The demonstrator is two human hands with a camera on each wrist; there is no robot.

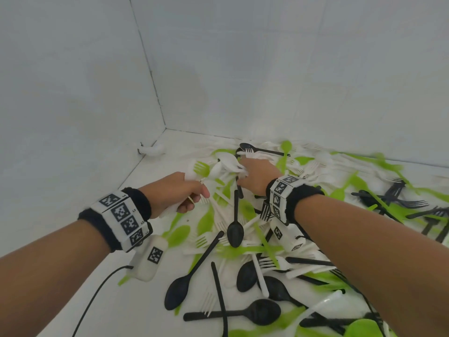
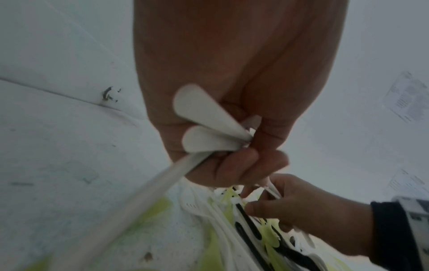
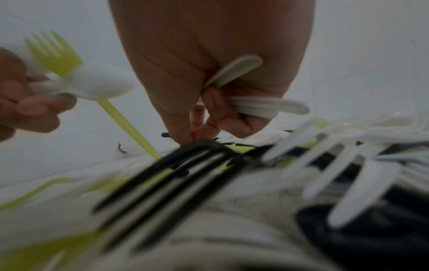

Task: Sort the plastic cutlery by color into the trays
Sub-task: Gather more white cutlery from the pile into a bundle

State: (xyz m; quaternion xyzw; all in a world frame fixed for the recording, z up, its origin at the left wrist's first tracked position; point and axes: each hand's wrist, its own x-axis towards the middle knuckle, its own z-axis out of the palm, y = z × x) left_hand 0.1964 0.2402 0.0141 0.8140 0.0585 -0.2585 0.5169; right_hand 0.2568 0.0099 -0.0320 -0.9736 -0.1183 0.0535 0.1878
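both hands work a mixed heap of cutlery [image 1: 255, 239] spread on the white bench [image 1: 150, 229], the left hand [image 1: 179, 193] in a narrow grip on a bunch of white pieces [image 2: 204, 119], apparently gathering one colour, while the right hand [image 1: 257, 176] clutches white handles [image 3: 255, 106] and picks for more; no trays in view.

Motion blur is smearing the green cutlery [image 1: 379, 164] along the desk's far right edge, and the black fork [image 3: 167, 176] is showing too soft for detail.
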